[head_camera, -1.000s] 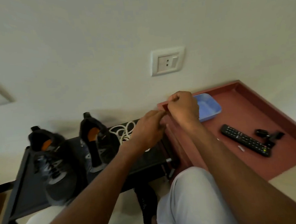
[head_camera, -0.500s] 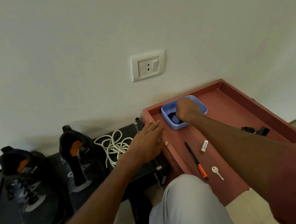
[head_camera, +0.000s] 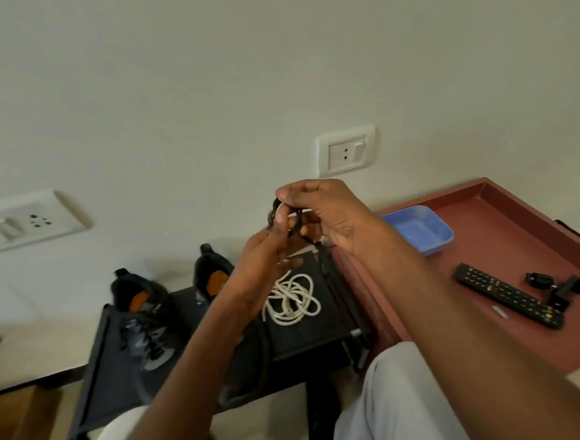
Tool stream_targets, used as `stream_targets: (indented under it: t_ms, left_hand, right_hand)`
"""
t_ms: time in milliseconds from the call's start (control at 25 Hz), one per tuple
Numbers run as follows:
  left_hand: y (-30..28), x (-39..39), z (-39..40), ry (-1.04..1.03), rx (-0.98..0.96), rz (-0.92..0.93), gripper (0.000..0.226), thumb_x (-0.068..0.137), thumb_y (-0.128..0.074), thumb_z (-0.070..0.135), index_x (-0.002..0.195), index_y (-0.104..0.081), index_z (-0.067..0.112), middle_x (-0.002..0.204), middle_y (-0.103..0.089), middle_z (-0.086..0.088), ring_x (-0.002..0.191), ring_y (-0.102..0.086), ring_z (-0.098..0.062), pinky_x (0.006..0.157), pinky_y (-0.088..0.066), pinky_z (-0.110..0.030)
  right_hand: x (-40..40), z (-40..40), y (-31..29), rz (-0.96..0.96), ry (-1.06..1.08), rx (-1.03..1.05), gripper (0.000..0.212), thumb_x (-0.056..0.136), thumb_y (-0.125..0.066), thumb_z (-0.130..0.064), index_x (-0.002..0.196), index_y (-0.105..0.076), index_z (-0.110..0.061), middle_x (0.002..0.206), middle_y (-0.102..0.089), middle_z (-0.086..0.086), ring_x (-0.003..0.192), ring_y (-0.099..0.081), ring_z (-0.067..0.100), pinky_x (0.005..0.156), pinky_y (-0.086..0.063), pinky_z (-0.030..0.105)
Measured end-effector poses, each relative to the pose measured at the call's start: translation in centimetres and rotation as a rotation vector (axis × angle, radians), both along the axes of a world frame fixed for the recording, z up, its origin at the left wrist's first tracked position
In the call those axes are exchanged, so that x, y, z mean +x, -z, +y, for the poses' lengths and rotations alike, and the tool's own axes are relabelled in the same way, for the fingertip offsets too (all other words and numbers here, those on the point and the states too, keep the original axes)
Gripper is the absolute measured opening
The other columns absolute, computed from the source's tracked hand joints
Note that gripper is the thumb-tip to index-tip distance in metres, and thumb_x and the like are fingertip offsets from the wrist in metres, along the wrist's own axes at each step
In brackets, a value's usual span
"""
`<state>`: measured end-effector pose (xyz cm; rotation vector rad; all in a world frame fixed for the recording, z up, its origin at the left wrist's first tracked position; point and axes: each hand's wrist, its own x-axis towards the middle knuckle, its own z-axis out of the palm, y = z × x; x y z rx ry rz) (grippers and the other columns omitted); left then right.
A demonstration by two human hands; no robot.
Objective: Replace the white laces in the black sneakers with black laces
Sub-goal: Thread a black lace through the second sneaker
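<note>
Hands: left hand (head_camera: pixel 267 255) and right hand (head_camera: pixel 326 214) are raised together, fingers of both pinched on a coiled black shoelace (head_camera: pixel 287 220), apparently working it loose.
Black lace position: held in the air between the two hands, above the low black fabric rack (head_camera: pixel 310 335), touching nothing else.
White laces: loose tangle of white cord laces (head_camera: pixel 292 302) lies on the rack, already out of the shoes, just right of the nearer sneaker.
Sneakers: two black sneakers with orange heel linings, left sneaker (head_camera: pixel 143 319) and right sneaker (head_camera: pixel 213 276), stand on the rack; the left forearm hides much of the right one.
Stage, as a judgement: removal looks done; uncoiling comes before threading.
Risk: pulling the wrong strand could tighten the coil into a knot.
Risk: a dropped black lace could be hard to see against the black rack.
Count: two sneakers, one white tangle (strands not countable), one black coil in view.
Nearby: one blue plastic tub (head_camera: pixel 419 228) and one black remote control (head_camera: pixel 506 295) on the red-brown tray table (head_camera: pixel 496 339).
</note>
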<state>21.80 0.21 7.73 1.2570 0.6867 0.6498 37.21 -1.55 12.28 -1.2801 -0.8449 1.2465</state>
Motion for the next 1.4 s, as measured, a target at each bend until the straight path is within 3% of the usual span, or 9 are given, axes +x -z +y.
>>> stream_targets:
  t_ms: [280,520,680,800,920,1040,1200,1280,1400]
  left_hand:
    - [-0.5,-9.9,1.7,-0.324,0.091,0.192,0.034,0.099,-0.066,0.040,0.090,-0.072,0.008,0.057,-0.036,-0.003,0.050,-0.033,-0.017,0.054,-0.036,-0.030]
    - [-0.4,-14.8,4.4,-0.446,0.076,0.138,0.010,0.103,-0.061,0.021,0.102,-0.065,0.012,0.063,-0.041,0.002,0.048,-0.025,-0.011,0.041,-0.021,-0.021]
    - [0.4,-13.5,5.0,-0.344,0.048,0.139,0.006,0.104,-0.057,0.018,0.105,-0.062,0.015,0.068,-0.048,-0.003,0.047,-0.024,-0.012,0.041,-0.019,-0.022]
    - [0.8,-12.9,5.3,-0.318,0.026,0.123,0.009,0.104,-0.060,0.021,0.108,-0.061,0.014,0.068,-0.051,-0.003,0.047,-0.026,-0.013,0.041,-0.023,-0.020]
    - [0.8,-14.0,5.9,-0.377,0.013,0.147,0.008,0.102,-0.063,0.023,0.105,-0.062,0.016,0.069,-0.052,-0.001,0.048,-0.031,-0.013,0.045,-0.024,-0.023]
    - [1.1,-15.7,6.4,-0.431,-0.002,0.139,0.004,0.103,-0.060,0.021,0.102,-0.063,0.018,0.070,-0.054,-0.001,0.050,-0.036,-0.015,0.047,-0.026,-0.025]
    - [1.5,-15.7,6.2,-0.387,0.024,0.112,0.003,0.103,-0.059,0.019,0.104,-0.059,0.016,0.070,-0.055,-0.003,0.048,-0.036,-0.015,0.047,-0.023,-0.025]
    - [1.8,-14.9,6.0,-0.364,0.029,0.120,0.011,0.102,-0.063,0.023,0.107,-0.059,0.015,0.070,-0.056,-0.003,0.048,-0.036,-0.015,0.045,-0.025,-0.024]
    - [2.1,-14.6,6.2,-0.362,0.014,0.148,0.014,0.101,-0.065,0.027,0.107,-0.060,0.015,0.069,-0.056,-0.002,0.048,-0.038,-0.014,0.044,-0.029,-0.023]
  right_hand:
    - [-5.2,3.2,2.7,0.307,0.186,0.126,0.008,0.093,-0.077,-0.023,0.099,-0.075,-0.017,0.074,-0.066,-0.005,0.045,-0.040,0.004,0.041,-0.028,0.019]
    - [-1.4,2.5,6.7,-1.126,0.453,-0.238,0.039,0.087,-0.070,-0.017,0.126,-0.066,-0.021,0.136,-0.051,0.009,0.122,-0.052,0.032,0.090,-0.046,0.036]
    - [-6.7,2.5,5.5,-0.665,-0.081,0.005,0.026,0.097,-0.071,-0.025,0.123,-0.071,-0.029,0.129,-0.066,-0.008,0.107,-0.065,0.008,0.080,-0.046,0.014]
    - [-10.7,3.2,5.8,-0.383,-0.416,0.065,0.015,0.104,-0.064,-0.022,0.113,-0.075,-0.019,0.092,-0.079,0.004,0.089,-0.076,0.022,0.085,-0.059,0.031]
    - [-10.0,4.7,6.9,-0.488,-0.026,-0.006,0.025,0.105,-0.057,-0.017,0.093,-0.079,-0.022,0.066,-0.070,-0.009,0.063,-0.069,0.017,0.073,-0.059,0.043]
    - [-6.8,4.9,6.8,-0.856,0.556,-0.046,0.024,0.100,-0.057,-0.015,0.108,-0.077,-0.024,0.103,-0.076,-0.007,0.094,-0.072,0.021,0.080,-0.054,0.035]
    - [-9.1,4.3,6.6,-0.920,0.025,0.137,0.054,0.091,-0.068,-0.003,0.141,-0.059,-0.023,0.138,-0.059,-0.005,0.129,-0.053,0.011,0.108,-0.046,0.034]
    - [-12.0,3.6,6.7,-0.640,-0.353,0.164,0.035,0.096,-0.071,-0.008,0.129,-0.070,-0.019,0.120,-0.074,-0.005,0.114,-0.068,0.007,0.104,-0.053,0.029]
    - [-11.4,4.0,7.2,-0.662,-0.198,0.089,0.011,0.100,-0.069,-0.021,0.099,-0.080,-0.021,0.076,-0.077,-0.001,0.073,-0.075,0.012,0.075,-0.059,0.031]
